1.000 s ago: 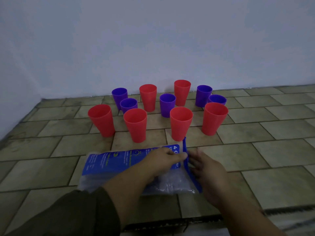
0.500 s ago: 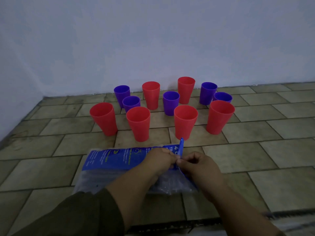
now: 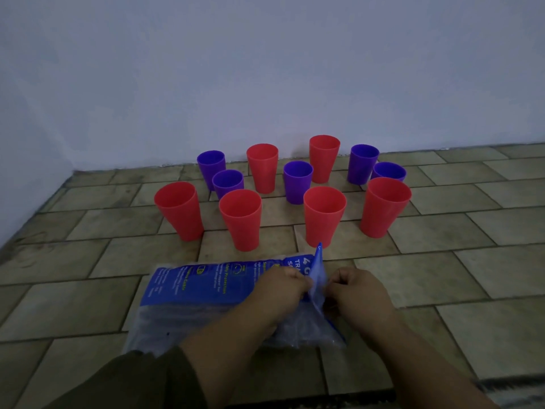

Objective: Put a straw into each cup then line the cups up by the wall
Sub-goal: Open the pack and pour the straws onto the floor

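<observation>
Fingers (image 3: pixel 298 281) of the left hand (image 3: pixel 277 293) and fingers (image 3: pixel 336 279) of the right hand (image 3: pixel 359 290) curl in and pinch the raised blue end flap (image 3: pixel 319 261) of a flat plastic packet (image 3: pixel 200 293) from either side, knuckles almost meeting. That grip suits pulling the seal apart. The packet, blue printed on top and clear below, lies on the tiled floor (image 3: pixel 442 276) just in front of the person, with its opening end under both hands. Presumably the straws are inside, but the clear part is too dim to show them. Beyond it, between packet and pale wall (image 3: pixel 265 69), stand six red plastic cups (image 3: pixel 240 219) and five purple plastic cups (image 3: pixel 298 181) — all upright, mouths open, loosely clustered rather than lined up. None holds a straw, so the task looks to be at its very first step.
</observation>
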